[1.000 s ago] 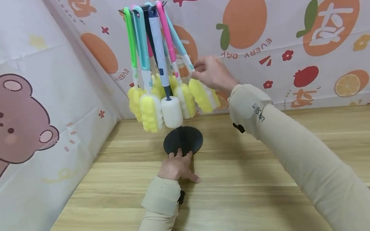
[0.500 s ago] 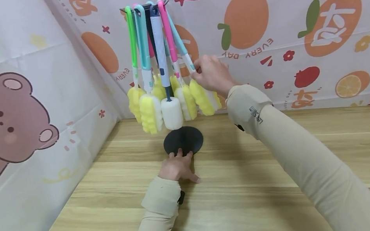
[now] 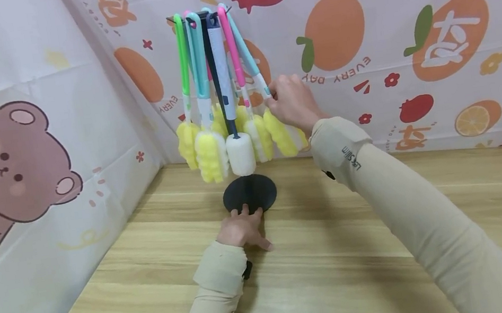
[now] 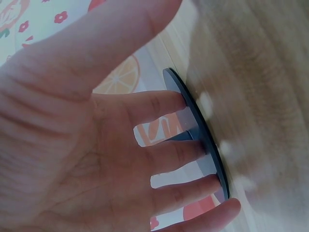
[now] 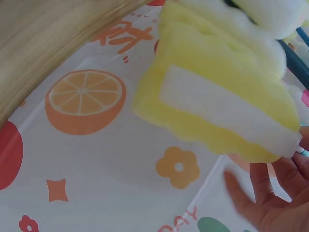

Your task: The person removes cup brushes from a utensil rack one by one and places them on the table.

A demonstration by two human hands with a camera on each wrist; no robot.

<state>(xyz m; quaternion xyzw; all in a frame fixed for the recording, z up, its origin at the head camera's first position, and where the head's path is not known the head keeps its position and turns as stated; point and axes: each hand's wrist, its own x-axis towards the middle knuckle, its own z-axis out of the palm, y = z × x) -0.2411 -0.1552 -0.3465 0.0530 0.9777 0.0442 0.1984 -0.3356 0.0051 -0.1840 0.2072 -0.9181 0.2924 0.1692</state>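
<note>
My left hand (image 3: 242, 229) presses flat on the stand base (image 3: 250, 193) to steady it; my right hand (image 3: 291, 102) pinches the teal brush handle (image 3: 251, 65)

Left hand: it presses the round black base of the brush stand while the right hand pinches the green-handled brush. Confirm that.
Not quite. In the head view the right hand pinches the teal-handled brush, not the green one. The left hand does press the round black base.

A light wooden table (image 3: 341, 251) carries everything. The black round stand base (image 3: 250, 193) sits near its far left corner. A left hand (image 3: 242, 230) rests beside it.
</note>
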